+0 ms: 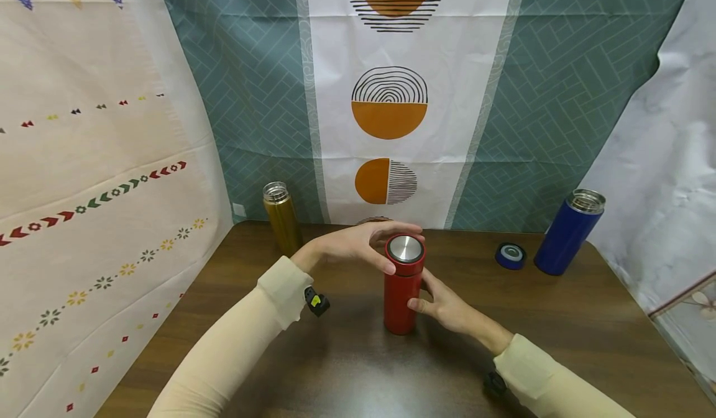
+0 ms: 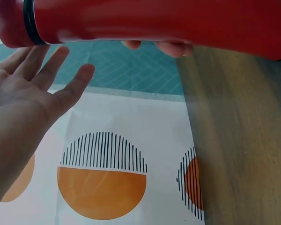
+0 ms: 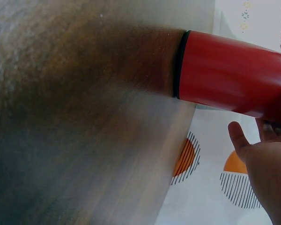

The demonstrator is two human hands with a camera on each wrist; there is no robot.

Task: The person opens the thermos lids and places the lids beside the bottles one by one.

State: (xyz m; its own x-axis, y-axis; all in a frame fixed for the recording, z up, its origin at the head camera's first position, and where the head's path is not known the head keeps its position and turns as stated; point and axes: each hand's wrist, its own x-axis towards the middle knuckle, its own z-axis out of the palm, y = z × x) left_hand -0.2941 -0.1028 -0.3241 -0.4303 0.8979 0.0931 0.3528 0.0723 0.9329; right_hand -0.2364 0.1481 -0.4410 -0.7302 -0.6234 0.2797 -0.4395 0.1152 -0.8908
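Note:
A red thermos stands upright on the brown table, its lid on and topped with a silver disc. My right hand holds the body from the right, thumb in front and fingers behind; those fingertips show past the thermos in the left wrist view. Around the lid from the left is my left hand, with the thumb by its front edge and the other fingers behind. In the left wrist view the left hand's fingers are spread and fairly straight. Whether they touch the lid I cannot tell.
A gold thermos without a lid stands at the back left. At the back right stands a lidless blue thermos, with a blue lid on the table beside it. Patterned cloth hangs behind the table.

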